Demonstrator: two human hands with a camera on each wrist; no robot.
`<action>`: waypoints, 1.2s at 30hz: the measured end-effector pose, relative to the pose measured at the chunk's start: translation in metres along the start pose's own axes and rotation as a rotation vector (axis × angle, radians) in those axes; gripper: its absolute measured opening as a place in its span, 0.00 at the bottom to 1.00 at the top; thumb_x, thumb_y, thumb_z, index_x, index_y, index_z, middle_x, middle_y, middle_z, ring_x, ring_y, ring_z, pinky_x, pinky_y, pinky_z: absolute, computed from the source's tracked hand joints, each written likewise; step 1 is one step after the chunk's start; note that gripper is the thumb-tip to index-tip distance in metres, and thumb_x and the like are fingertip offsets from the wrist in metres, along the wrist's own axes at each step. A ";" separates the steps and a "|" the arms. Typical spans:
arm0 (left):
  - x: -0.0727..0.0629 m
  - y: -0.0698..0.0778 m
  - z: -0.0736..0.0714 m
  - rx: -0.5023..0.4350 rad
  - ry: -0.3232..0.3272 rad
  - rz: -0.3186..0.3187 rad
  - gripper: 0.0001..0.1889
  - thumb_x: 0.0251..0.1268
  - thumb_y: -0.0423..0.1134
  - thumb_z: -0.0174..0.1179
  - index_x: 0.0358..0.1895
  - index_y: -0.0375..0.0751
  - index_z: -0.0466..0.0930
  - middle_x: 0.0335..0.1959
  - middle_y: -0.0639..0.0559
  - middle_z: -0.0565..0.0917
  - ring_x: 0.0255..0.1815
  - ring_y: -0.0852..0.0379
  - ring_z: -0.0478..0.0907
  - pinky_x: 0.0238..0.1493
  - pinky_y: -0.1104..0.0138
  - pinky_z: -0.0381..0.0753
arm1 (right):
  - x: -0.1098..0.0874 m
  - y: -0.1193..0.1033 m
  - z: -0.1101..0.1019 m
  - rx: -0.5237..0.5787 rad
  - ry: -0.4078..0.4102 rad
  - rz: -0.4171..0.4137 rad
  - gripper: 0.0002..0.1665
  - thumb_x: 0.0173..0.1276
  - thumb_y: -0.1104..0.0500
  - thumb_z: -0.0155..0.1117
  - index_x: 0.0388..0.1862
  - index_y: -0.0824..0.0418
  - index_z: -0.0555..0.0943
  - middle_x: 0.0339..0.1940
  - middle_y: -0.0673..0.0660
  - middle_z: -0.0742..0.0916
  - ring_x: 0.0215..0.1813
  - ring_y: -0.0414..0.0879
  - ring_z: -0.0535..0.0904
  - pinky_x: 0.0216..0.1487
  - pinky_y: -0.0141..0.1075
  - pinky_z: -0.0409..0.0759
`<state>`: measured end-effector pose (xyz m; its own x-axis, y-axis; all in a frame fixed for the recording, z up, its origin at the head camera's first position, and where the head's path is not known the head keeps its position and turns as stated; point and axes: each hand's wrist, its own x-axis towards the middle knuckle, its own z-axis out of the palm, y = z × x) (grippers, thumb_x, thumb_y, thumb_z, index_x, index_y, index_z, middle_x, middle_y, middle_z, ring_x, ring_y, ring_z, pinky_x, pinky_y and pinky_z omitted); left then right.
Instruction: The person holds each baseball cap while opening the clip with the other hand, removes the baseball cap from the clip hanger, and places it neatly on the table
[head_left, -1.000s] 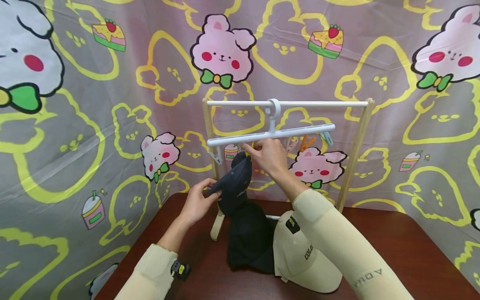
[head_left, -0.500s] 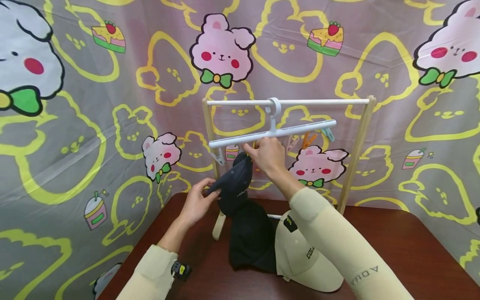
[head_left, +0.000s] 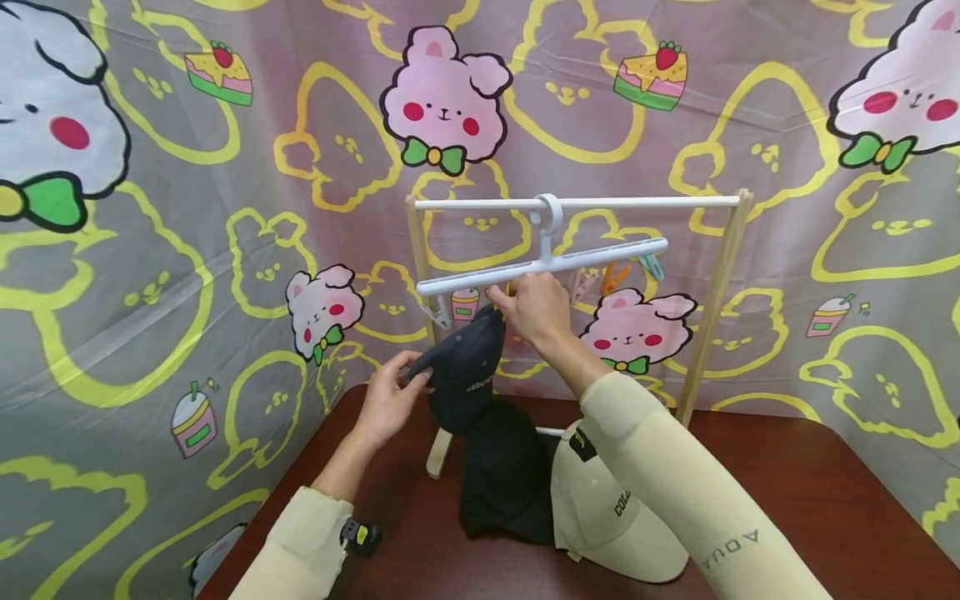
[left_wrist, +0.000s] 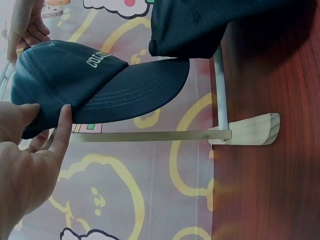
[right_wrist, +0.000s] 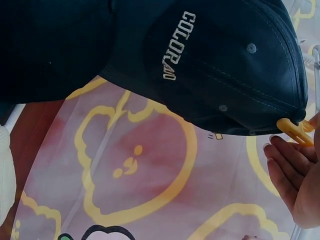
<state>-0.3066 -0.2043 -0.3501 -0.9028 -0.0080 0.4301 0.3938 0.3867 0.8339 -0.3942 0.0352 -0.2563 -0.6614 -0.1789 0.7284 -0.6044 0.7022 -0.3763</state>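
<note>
Beneath the white hanger [head_left: 480,277], a navy baseball cap [head_left: 465,367] with light lettering hangs tilted, brim downward. My left hand [head_left: 386,404] pinches the cap's edge between thumb and fingers. At the top of its crown, my right hand [head_left: 538,310] holds a yellow clothespin [right_wrist: 296,133], whose jaws are at the cap's edge. Most of that clothespin is hidden by my hand in the head view. A black cap [head_left: 506,475] lies on the table below, against a beige cap [head_left: 618,525] with dark lettering.
A rack with wooden posts [head_left: 712,317] and a white top bar [head_left: 645,202] carries the hanger. A pale clothespin [head_left: 438,313] hangs at the hanger's left; pink, orange [head_left: 613,278] and teal ones [head_left: 651,267] hang at its right. Patterned cloth surrounds the brown table [head_left: 757,492].
My left hand has shifted slightly left, and the navy cap has turned with it, showing more of its front. The hanger has swung a little. My right hand stays almost in place.
</note>
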 end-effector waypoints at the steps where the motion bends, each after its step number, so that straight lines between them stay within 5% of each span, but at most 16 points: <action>1: 0.000 0.000 0.000 -0.002 0.004 -0.001 0.10 0.74 0.30 0.61 0.54 0.35 0.80 0.50 0.37 0.83 0.41 0.44 0.88 0.34 0.72 0.83 | 0.000 0.000 0.000 -0.001 0.000 -0.005 0.33 0.73 0.44 0.63 0.11 0.59 0.73 0.09 0.53 0.71 0.11 0.48 0.68 0.14 0.36 0.58; 7: 0.001 -0.003 -0.001 -0.026 0.022 0.005 0.10 0.73 0.29 0.61 0.53 0.33 0.80 0.49 0.36 0.83 0.39 0.43 0.88 0.44 0.64 0.88 | 0.000 0.001 0.000 -0.019 -0.003 -0.028 0.33 0.75 0.45 0.62 0.10 0.58 0.73 0.08 0.51 0.70 0.11 0.47 0.66 0.13 0.35 0.55; 24: -0.003 -0.009 -0.004 -0.040 0.048 0.008 0.09 0.73 0.28 0.60 0.53 0.31 0.80 0.49 0.35 0.83 0.40 0.45 0.88 0.46 0.56 0.89 | 0.000 -0.002 0.000 -0.036 -0.006 -0.058 0.32 0.77 0.48 0.58 0.11 0.58 0.71 0.09 0.50 0.68 0.11 0.45 0.64 0.14 0.35 0.55; 36: -0.006 -0.014 -0.011 -0.008 0.029 -0.021 0.09 0.74 0.28 0.59 0.53 0.32 0.79 0.49 0.34 0.82 0.41 0.43 0.87 0.45 0.59 0.89 | 0.002 -0.001 0.000 -0.038 0.013 -0.071 0.33 0.78 0.47 0.58 0.11 0.57 0.71 0.08 0.50 0.68 0.11 0.45 0.64 0.14 0.35 0.55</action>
<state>-0.3048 -0.2201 -0.3609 -0.9057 -0.0429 0.4218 0.3760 0.3785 0.8458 -0.3950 0.0347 -0.2543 -0.6112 -0.2206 0.7601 -0.6322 0.7139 -0.3012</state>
